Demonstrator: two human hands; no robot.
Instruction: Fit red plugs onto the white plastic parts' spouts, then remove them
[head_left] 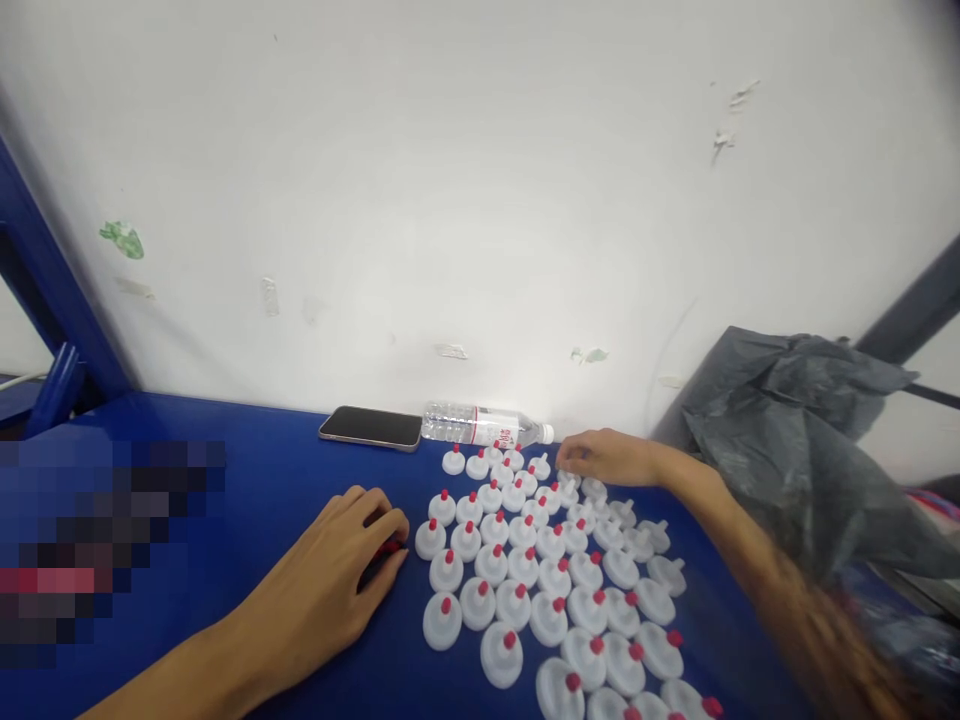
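My left hand [349,565] rests on the blue table with its fingers curled over small red pieces [390,547], mostly hidden beneath them. Right of it stand many round white nozzle lids [523,568], most with a small red tip cap [510,640] on the nozzle. Toward the back right, several lids [622,513] have bare white nozzles. At the rear edge of this group, my right hand [600,457] reaches in with fingers pinched at a white nozzle lid [571,481]. Its fingertips partly cover that lid's nozzle.
A phone [375,427] and a clear plastic bottle [480,425], lying on its side, are against the white wall [480,200]. A grey plastic bag [795,420] bulges at the right of the blue table [255,500]. Blue frame posts [56,260] rise at left.
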